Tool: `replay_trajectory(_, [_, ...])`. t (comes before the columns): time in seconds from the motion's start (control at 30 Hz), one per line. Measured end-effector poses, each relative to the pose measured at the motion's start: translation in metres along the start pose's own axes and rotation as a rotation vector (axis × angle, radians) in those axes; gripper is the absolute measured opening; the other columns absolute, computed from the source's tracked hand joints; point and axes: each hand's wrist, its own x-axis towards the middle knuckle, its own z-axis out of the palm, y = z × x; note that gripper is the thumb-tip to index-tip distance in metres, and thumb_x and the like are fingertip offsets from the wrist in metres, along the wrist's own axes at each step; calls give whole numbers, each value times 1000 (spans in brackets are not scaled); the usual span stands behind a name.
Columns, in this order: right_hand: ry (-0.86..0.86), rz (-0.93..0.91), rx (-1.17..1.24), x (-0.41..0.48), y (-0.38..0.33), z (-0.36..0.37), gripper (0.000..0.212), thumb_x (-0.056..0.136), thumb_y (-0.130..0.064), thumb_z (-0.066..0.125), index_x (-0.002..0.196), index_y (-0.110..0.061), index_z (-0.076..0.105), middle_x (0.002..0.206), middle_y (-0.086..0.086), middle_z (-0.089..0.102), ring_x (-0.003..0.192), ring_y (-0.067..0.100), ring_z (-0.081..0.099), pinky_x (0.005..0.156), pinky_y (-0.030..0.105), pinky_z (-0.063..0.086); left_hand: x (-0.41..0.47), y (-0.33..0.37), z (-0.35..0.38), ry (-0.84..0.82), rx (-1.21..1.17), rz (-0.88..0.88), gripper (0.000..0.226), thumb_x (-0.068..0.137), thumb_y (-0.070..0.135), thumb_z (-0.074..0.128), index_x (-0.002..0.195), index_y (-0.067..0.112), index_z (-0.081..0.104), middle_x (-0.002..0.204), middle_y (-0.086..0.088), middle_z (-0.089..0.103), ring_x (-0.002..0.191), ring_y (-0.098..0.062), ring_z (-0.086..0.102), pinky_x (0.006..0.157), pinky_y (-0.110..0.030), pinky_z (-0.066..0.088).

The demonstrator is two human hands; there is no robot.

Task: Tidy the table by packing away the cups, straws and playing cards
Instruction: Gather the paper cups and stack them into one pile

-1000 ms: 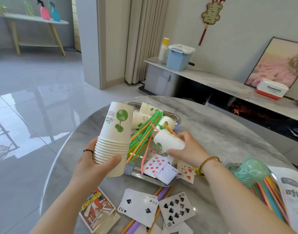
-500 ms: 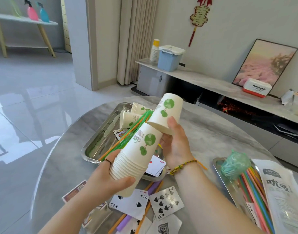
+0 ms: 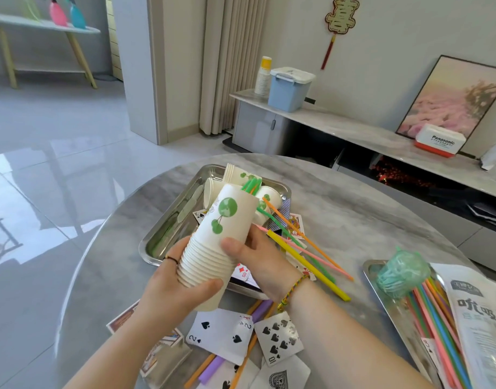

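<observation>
My left hand (image 3: 173, 287) grips the lower part of a tilted stack of white paper cups (image 3: 213, 242) with green tree prints, held over the table's middle. My right hand (image 3: 258, 259) holds the stack's upper cup from the right, thumb across its rim. Behind the stack a steel tray (image 3: 168, 228) holds more cups (image 3: 269, 197), green and orange straws (image 3: 252, 185) and some cards. Loose straws (image 3: 308, 254) lie to the right of the tray. Playing cards (image 3: 221, 335) lie spread at the near edge, beside a card box (image 3: 159, 349).
A second steel tray (image 3: 392, 310) at the right carries a bundle of coloured straws (image 3: 437, 324), a green plastic bag (image 3: 401, 272) and a printed wrapper (image 3: 479, 318). The round marble table (image 3: 353, 214) drops off to tiled floor on the left. A low cabinet stands behind.
My right hand lifted a single cup from the tray, brought it to the stack and slid it on top. The stack tilted and moved right, in front of the tray.
</observation>
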Motion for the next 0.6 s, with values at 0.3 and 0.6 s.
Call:
replay_trajectory(0.3, [735,-7,-438,54,-8,-73,13,89,-14,48,90,-10,60,92,3,59,72,6,51,63,13,37,18,3,-23,243,-136,-33,67,44,35,70,107,41,47,94,10,62,88,-9,58,65,-23,42])
replay_trajectory(0.6, [624,272,-616,90,15,-113,23,86,1,36,91,-11,54,83,9,64,64,18,58,61,26,47,21,7,-22,249,-117,-94,50,43,31,68,85,50,47,86,13,61,76,1,57,59,-18,38])
